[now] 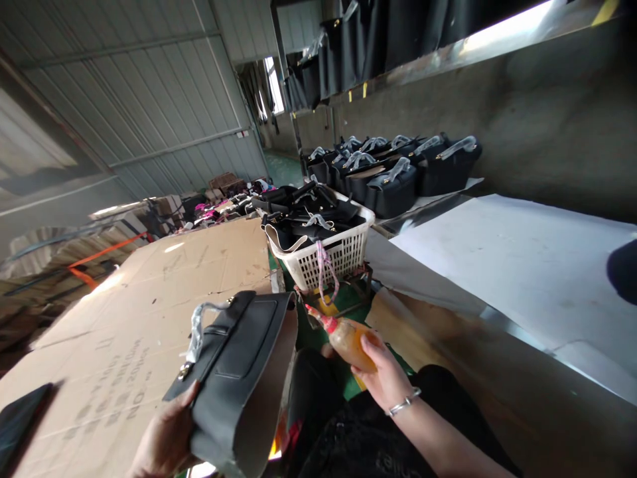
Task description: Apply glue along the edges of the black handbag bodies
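Your left hand (166, 435) grips the dark handbag (233, 372) from below, over the cardboard sheet (149, 299). Your right hand (385, 375) is closed around the glue bottle (348, 338), its red nozzle just beside the bag's edge.

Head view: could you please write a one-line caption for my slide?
Left hand holds a black handbag; right hand holds an orange squeeze bottle beside a white basket of bags.

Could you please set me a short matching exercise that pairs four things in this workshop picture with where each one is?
Things:
1. dark handbag
2. glue bottle
3. white basket
4. row of finished bags

Places:
A. on the far bench by the wall
B. in the left hand
C. in the right hand
D. ahead, past the cardboard sheet, full of dark bag parts

Pairs: 1-B, 2-C, 3-D, 4-A
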Available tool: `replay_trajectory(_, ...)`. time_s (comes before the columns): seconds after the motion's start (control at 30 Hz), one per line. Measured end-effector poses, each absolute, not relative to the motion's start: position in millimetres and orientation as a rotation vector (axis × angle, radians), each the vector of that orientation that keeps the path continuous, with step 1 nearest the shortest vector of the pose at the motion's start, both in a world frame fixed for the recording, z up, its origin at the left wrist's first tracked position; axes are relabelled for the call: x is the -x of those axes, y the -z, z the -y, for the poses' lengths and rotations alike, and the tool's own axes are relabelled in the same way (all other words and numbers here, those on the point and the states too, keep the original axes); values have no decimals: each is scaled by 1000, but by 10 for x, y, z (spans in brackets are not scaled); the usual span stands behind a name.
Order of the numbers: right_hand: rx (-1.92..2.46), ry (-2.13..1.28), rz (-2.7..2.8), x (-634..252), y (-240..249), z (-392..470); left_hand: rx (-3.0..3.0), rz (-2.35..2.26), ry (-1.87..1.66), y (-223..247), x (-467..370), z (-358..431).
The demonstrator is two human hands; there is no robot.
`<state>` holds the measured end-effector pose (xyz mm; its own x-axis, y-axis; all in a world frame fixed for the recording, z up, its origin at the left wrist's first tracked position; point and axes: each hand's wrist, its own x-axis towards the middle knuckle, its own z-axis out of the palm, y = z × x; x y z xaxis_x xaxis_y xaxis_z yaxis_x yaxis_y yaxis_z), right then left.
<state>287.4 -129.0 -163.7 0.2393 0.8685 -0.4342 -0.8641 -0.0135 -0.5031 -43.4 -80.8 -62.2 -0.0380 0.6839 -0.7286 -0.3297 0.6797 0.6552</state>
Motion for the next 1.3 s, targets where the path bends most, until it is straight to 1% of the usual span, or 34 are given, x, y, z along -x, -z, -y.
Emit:
replay_trajectory(0.1,953,-1219,188,-3124,1728,1309,-231,-1283,-882,725,560,754)
replay_trajectory(0.2,1183,-1061,437,-3268,1772,1322,-445,-1100,-774,841,699,699)
replay_trajectory(0.3,1348,-811,807,-3347,1747,1297,-669,-834,-715,918,779,663)
replay_trajectory(0.43,1280,-494,1225,-3384,1634,1204,-674,-653,-723,915,783,644)
replay_trajectory(0.57,1172,-344,1425,-3385,1486,1083,-537,-678,-690,892,790,645)
replay_trajectory(0.77,1201,-389,1535,-3425,1362,932,-554,-744,-705,926,874,650)
replay_trajectory(0.87,1185,-384,1538,-3447,1369,897,-540,-723,-665,960,921,644)
replay_trajectory(1.07,1177,-410,1517,-3458,1380,882,-604,-693,-700,1008,946,638)
replay_trajectory(1.3,1258,-541,1465,-3448,1468,841,-473,-803,-720,1005,966,632)
